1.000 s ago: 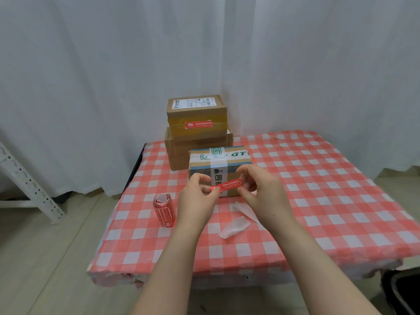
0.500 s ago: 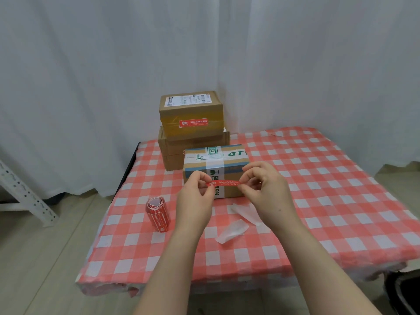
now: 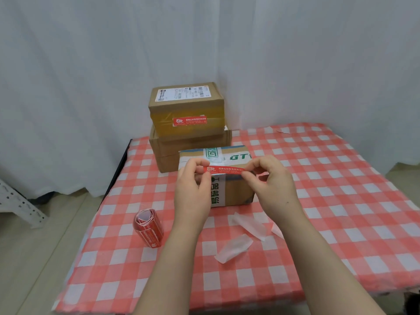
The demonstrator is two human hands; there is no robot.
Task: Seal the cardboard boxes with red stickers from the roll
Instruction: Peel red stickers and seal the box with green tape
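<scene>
White curtain (image 3: 91, 87) behind a red-checked surface (image 3: 341, 201); we see left hand (image 3: 193, 192) and right hand (image 3: 272, 185) each with a pinching grip on one end of the red sticker (image 3: 227, 169), held level by the upper front of the near cardboard box (image 3: 236, 192). Sticker roll (image 3: 148, 228) stands left of it; stacked boxes (image 3: 193, 144) behind, top one stickered.

Left hand (image 3: 193, 192), right hand (image 3: 272, 185) pinching red sticker (image 3: 225, 169) over front box (image 3: 236, 192)

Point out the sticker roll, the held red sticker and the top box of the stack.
sticker roll (image 3: 149, 234): head view, red outer wrap.
held red sticker (image 3: 227, 169): head view, middle of the strip.
top box (image 3: 184, 93): head view, white label on top.
</scene>
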